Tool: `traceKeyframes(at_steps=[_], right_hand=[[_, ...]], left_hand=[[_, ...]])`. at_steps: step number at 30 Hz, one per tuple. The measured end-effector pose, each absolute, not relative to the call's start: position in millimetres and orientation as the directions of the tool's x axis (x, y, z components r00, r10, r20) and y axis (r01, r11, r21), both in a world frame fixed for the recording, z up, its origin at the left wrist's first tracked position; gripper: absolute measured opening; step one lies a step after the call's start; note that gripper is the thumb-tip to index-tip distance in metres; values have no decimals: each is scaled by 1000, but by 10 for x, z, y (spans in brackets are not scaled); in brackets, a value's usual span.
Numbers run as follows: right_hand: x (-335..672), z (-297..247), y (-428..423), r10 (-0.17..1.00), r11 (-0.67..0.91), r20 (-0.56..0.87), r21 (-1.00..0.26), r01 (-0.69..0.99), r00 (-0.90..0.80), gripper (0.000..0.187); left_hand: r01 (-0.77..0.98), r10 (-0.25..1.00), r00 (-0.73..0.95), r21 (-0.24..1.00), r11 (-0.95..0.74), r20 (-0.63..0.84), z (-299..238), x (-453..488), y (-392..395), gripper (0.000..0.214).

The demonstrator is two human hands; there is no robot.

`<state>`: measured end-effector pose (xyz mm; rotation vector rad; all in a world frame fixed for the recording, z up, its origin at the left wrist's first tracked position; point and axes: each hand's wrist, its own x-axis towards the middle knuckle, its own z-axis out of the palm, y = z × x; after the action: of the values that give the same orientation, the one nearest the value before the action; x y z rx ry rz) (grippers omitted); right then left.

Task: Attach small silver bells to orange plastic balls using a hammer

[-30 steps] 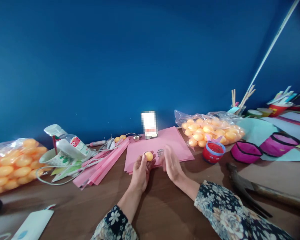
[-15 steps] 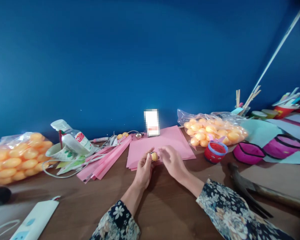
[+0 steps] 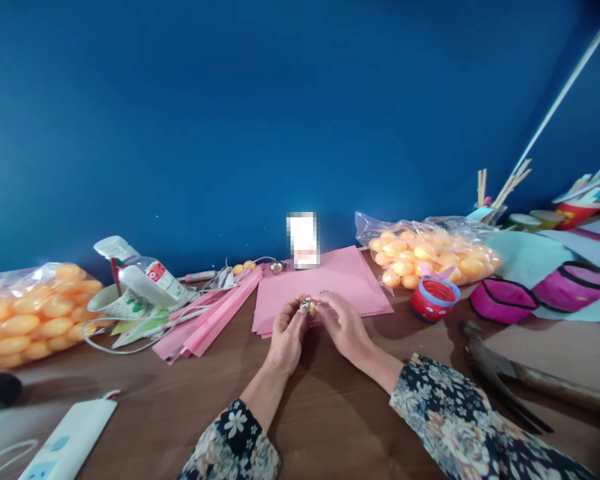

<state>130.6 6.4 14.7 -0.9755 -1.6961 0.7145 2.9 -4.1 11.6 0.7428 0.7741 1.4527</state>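
My left hand [image 3: 289, 333] pinches a small shiny round metal ball [image 3: 307, 305], gold and silver in colour, between thumb and fingers. From the other side my right hand [image 3: 346, 327] reaches in, fingers bent, with its thumb and fingertips at the ball's right edge. Both hands hover over the front edge of the pink sheets [image 3: 325, 277]. Just behind them, a silver round piece [image 3: 277, 267] lies at the sheets' far left corner. Fingers partly cover the held ball.
Bags of orange balls lie left [image 3: 35, 313] and right [image 3: 420, 257]. Pink strips [image 3: 215, 320], a tilted bottle [image 3: 163, 280] and white cable stand to the left. A red cup [image 3: 434, 299], magenta pouches [image 3: 505, 300] and a hammer [image 3: 500, 367] are right. A power strip [image 3: 70, 440] lies front left.
My left hand has turned the ball, so its silvery side now faces me. My right hand has moved slightly left, its fingertips now up against the ball.
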Motion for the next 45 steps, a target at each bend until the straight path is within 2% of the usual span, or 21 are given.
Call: traceKeyframes(at_steps=[8, 17, 28, 45], right_hand=[[1306, 140, 77, 856, 514, 505, -807, 290, -111, 15], [1323, 118, 94, 868, 490, 488, -808, 328, -95, 12], [1332, 106, 69, 859, 489, 505, -763, 423, -81, 15], [1337, 95, 71, 836, 490, 538, -650, 581, -103, 20]], left_hand=[[-571, 999, 3, 820, 30, -35, 42, 6, -6, 38], [-493, 1000, 15, 870, -12, 22, -8, -8, 9, 39], [-237, 997, -16, 968, -79, 77, -39, -29, 4, 42], [-90, 993, -30, 989, -118, 115, 39, 3, -33, 40]])
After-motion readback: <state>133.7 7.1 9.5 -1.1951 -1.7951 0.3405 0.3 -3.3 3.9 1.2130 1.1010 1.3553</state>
